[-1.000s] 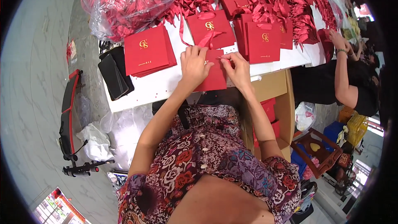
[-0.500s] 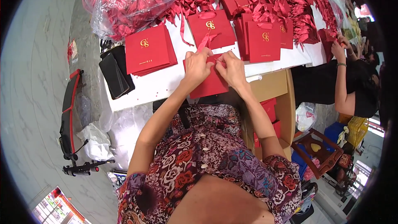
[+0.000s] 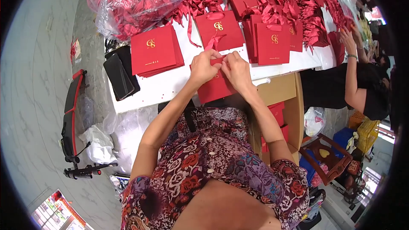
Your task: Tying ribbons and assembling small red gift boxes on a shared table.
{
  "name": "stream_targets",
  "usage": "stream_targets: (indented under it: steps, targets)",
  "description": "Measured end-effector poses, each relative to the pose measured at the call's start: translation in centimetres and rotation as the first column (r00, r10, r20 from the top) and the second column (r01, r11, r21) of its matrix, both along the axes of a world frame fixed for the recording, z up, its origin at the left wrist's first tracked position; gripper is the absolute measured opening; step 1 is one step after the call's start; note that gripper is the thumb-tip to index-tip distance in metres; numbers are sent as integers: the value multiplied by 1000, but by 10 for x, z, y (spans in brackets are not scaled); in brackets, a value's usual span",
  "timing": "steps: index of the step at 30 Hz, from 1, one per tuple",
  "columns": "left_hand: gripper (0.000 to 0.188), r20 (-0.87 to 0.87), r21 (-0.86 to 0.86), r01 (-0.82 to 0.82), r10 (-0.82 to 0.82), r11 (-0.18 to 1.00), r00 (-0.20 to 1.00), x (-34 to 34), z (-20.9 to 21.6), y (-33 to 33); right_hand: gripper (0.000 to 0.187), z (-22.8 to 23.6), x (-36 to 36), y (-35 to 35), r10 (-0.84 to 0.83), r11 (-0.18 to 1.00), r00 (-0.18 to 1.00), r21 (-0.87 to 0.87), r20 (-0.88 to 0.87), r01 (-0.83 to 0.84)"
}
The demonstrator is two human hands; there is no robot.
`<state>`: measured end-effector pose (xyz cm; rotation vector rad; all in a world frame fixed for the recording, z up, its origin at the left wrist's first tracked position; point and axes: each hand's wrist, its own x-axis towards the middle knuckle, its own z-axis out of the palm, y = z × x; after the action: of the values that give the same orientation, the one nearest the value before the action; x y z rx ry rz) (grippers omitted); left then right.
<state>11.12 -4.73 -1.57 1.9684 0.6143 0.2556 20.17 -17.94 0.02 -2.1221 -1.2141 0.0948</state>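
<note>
In front of me, at the table's near edge, a red paper gift bag (image 3: 216, 90) with a gold emblem lies under my hands. My left hand (image 3: 205, 66) is closed at its top edge, thumb and fingers pinching the bag there. Close beside it, my right hand (image 3: 236, 71) pinches at the same edge, its fingertips almost meeting the left ones. A red ribbon (image 3: 214, 41) sticks up beyond my left fingers and runs down to the pinch. What exactly lies between the right fingertips is mostly hidden, but it seems to be the ribbon's end.
A stack of red bags (image 3: 154, 52) lies left, beside a dark phone (image 3: 118, 76). Behind are a ribbon-handled bag (image 3: 220, 32), standing bags (image 3: 272, 44) and a plastic sack of ribbons (image 3: 132, 4). A cardboard box (image 3: 294, 98) stands right; a co-worker's arm (image 3: 352, 68) reaches beyond it.
My fingertips have drawn closer together at the bag's top edge, and the bag's emblem shows more below them. The co-worker's hands have moved up and away from the bag there.
</note>
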Motion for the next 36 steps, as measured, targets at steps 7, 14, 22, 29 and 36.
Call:
stream_targets:
  steps: [7,14,22,29,36]
  targets:
    - [24,56,49,60,-62,997,996,-11,-8,4,14,17,-1,-9,61,996,969,73,-239,-45]
    - [17,122,419,126,-194,899,973,-19,14,-15,17,4,38,-17,96,988,942,-82,-323,-129]
    - [16,274,492,224,-394,841,877,-25,22,-10,18,6,65,-20,399,834,657,-44,-640,-550]
    - [13,288,489,222,-396,843,872,-27,24,-4,14,-5,64,-16,393,851,523,83,-756,-519]
    - [18,248,426,218,-345,878,905,-24,33,1,14,-5,50,7,46,991,371,-3,-928,-131]
